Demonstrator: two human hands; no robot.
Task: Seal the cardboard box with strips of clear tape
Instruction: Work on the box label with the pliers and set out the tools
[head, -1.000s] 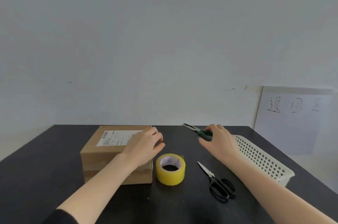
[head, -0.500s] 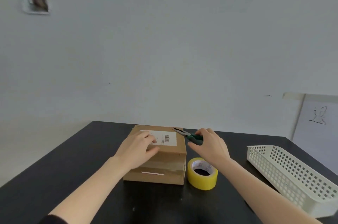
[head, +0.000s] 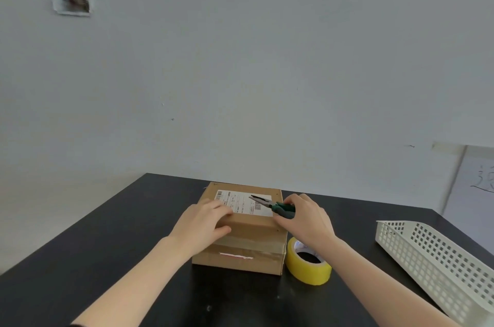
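Pale grey wall is filling most of the view, and the cardboard box (head: 248,236) is sitting on a black table (head: 107,260) below it. The box is lying closed, a white shipping label (head: 240,202) on its top and a band of tape already running left to right across its near face. The left hand (head: 205,222) is resting over the box's near top edge, fingers laid flat on the top and thumb against the near face, steadying it rather than clutching it. The right hand (head: 304,222) is grasping the green handles of a pair of pliers (head: 270,203), whose nose is pointing leftwards over the label. The tape roll (head: 310,268) is lying flat, hole upward, just beside the box's near right corner and directly beneath the right wrist. So the roll is lying nearer the right hand, yet that hand is occupied; by my judgement the pliers are going to have to go down before any strip can be pulled. A white basket (head: 441,260) is standing well to the right of the box.
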